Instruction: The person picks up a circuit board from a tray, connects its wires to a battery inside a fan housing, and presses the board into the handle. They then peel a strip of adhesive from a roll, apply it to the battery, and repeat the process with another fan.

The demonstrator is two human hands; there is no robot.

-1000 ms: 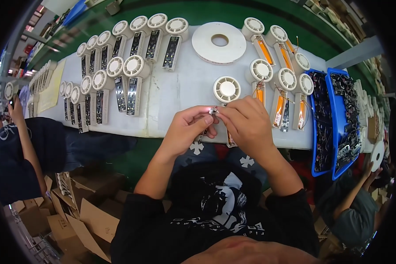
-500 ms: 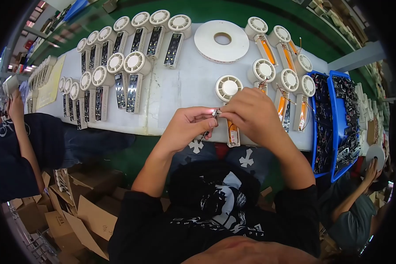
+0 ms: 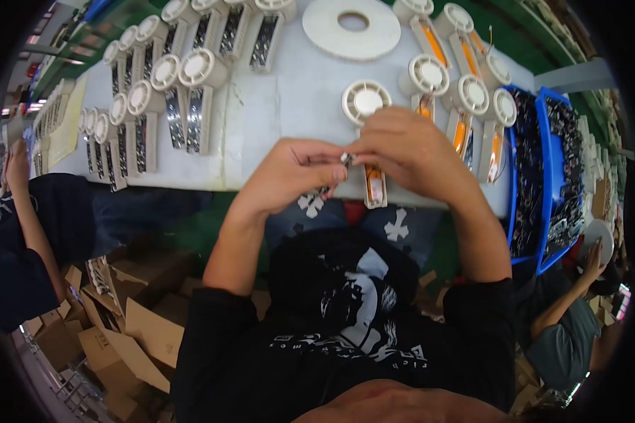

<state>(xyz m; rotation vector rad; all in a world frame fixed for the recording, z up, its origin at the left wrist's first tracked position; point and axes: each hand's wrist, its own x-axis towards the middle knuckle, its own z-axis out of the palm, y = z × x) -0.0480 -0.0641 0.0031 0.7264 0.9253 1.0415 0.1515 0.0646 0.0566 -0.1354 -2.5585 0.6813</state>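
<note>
A small part (image 3: 347,159), silvery at its top with a dark strip below, is over the near edge of the surface (image 3: 271,113), pinched between the left hand's (image 3: 286,176) thumb and fingers. The right hand's (image 3: 410,151) bunched fingertips meet it, their grip unclear; fingers hide most of the strip, and fine detail blurs.

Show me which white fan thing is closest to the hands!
It's the white fan unit partly covered by the right hand: its orange-filled handle pokes out below that hand, while the other units are farther off.
</note>
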